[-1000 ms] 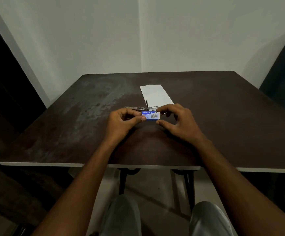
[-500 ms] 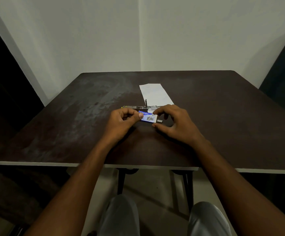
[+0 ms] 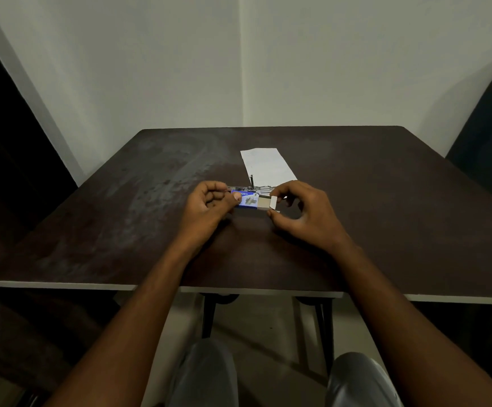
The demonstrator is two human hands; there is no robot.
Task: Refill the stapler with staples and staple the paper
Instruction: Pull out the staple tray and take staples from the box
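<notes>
A small blue staple box [image 3: 249, 200] hangs just above the dark table [image 3: 385, 215]. My left hand [image 3: 209, 205] pinches its left end. My right hand [image 3: 303, 214] holds the box's right end, where the cardboard end flap [image 3: 272, 202] stands open. Right behind the box lies the stapler [image 3: 252, 188], opened out flat, mostly hidden by the box and my fingers. A folded white paper [image 3: 266, 165] lies beyond it, toward the table's far side.
The table's near edge [image 3: 62, 284] runs across in front of my knees. A dark chair back [image 3: 491, 148] stands at the right, and two white walls meet in a corner behind the table.
The box has tilted and its right end flap has been pulled open by my right hand. Both hands stay in about the same place.
</notes>
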